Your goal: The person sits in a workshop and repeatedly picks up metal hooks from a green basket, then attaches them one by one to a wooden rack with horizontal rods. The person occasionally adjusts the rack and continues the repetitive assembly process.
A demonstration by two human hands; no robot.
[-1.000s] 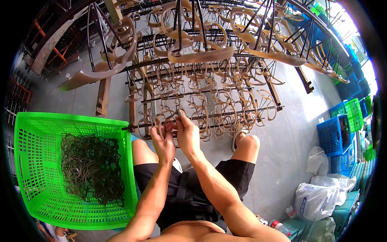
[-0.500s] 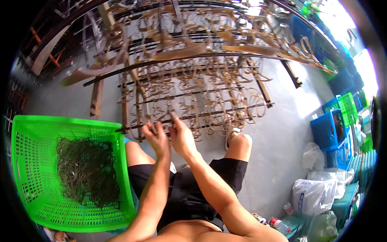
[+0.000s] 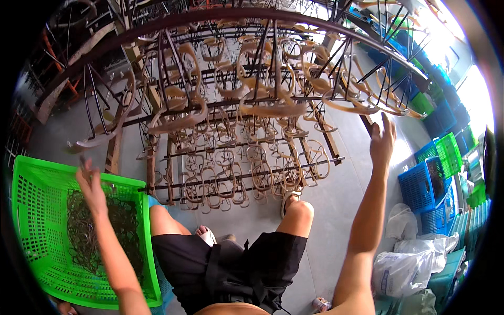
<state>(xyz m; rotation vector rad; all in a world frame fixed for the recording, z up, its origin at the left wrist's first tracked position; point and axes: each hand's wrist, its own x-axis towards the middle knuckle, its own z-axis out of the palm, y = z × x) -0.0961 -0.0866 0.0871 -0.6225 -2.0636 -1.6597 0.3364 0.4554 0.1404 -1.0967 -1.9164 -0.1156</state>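
My left hand (image 3: 92, 190) is over the far side of a green plastic basket (image 3: 149, 273). Its fingers are smeared by motion, so whether they hold anything cannot be told. A tangle of thin, dark curved loops (image 3: 84, 236) lies in that basket. Out to the right, my right hand (image 3: 382, 143) is raised with its fingers stretched and apart, close to the right end of a dark rack. Tan, translucent loops (image 3: 273, 107), shaped like eyeglass frames, hang in rows in front of me. The nearest dark curved bar (image 3: 220, 14) has thin spokes running down from it.
A lower rack bar (image 3: 247, 188) with more hanging loops is just beyond my knees. To the right are stacked blue crates (image 3: 417, 181), a green crate (image 3: 448, 152) and white plastic bags (image 3: 401, 273). A small bottle (image 3: 321, 303) lies near my right arm.
My hands were together above my lap and have swung wide apart, left to the basket and right toward the rack's end. The curved bar and its spokes now show plainly at the top.
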